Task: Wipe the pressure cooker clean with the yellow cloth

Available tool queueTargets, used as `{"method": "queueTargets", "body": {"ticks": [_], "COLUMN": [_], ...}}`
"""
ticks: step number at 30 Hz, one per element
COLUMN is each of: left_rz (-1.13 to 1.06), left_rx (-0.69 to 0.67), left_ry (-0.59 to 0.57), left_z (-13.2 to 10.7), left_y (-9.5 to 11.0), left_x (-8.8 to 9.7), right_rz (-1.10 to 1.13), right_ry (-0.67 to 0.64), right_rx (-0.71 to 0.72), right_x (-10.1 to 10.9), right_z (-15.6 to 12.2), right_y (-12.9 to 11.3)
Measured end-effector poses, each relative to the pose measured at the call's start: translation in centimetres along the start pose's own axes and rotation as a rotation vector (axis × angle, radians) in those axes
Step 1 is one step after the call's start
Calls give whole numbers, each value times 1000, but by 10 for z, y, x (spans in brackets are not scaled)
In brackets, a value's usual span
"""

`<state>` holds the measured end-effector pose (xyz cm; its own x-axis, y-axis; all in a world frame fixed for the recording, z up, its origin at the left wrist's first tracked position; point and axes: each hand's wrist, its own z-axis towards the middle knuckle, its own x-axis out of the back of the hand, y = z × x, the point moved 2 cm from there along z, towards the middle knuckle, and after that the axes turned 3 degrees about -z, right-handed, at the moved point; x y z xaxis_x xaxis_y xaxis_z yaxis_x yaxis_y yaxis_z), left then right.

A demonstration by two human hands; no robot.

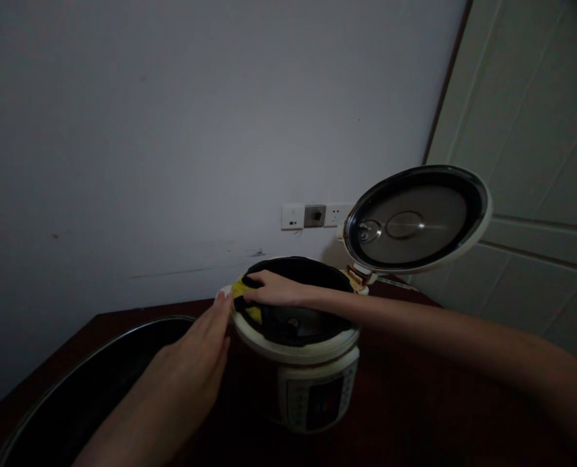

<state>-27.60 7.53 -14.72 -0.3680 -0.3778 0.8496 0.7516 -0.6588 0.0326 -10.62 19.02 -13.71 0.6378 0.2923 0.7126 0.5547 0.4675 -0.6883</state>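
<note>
A white electric pressure cooker (295,350) stands in front of me, its round lid (417,217) swung up on a hinge to the right. Inside the dark opening, my right hand (273,288) presses a yellow cloth (254,314) against the left inner wall near the rim. The fingers are closed on the cloth, which shows dark patches. My left hand (195,357) reaches up along the cooker's left side, fingers stretched out and together. Its fingertips touch the white piece at the rim's left edge. Part of the cooker's inside is hidden by my right forearm.
A large dark pan (81,383) sits at the left, partly behind my left arm. The dark red table (390,395) meets a pale wall (171,130) with sockets (337,215) behind the cooker. A panelled door (536,162) rises at the right, close to the lid.
</note>
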Motion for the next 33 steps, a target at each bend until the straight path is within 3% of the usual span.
{"method": "queueTargets", "body": {"ticks": [5,8,12,17,22,29,33], "left_rz": [124,113,53,26,79,66,18], "left_rx": [48,9,-97,-253,-287,-345,-275], "left_ry": [115,75,-45,-164,-187,-152,-106], "left_z": [2,4,3,-1,-4,-3,1], "left_y": [-11,-9,4,24,32,36,41], "left_x": [2,-4,-12,-14,-14,-14,-16], "right_rz": [-314,-486,-548,-498,-459,-451,-517], "right_ry": [-145,-229,-341,-325,-267,-263,-130], "right_rx": [237,329,337,188,59,15,23], "right_x": [16,26,42,61,84,111,117], "right_z": [-34,-59,-92,-129,-152,-157,-148], "right_y": [-33,-52,-59,-45,-23,5,7]}}
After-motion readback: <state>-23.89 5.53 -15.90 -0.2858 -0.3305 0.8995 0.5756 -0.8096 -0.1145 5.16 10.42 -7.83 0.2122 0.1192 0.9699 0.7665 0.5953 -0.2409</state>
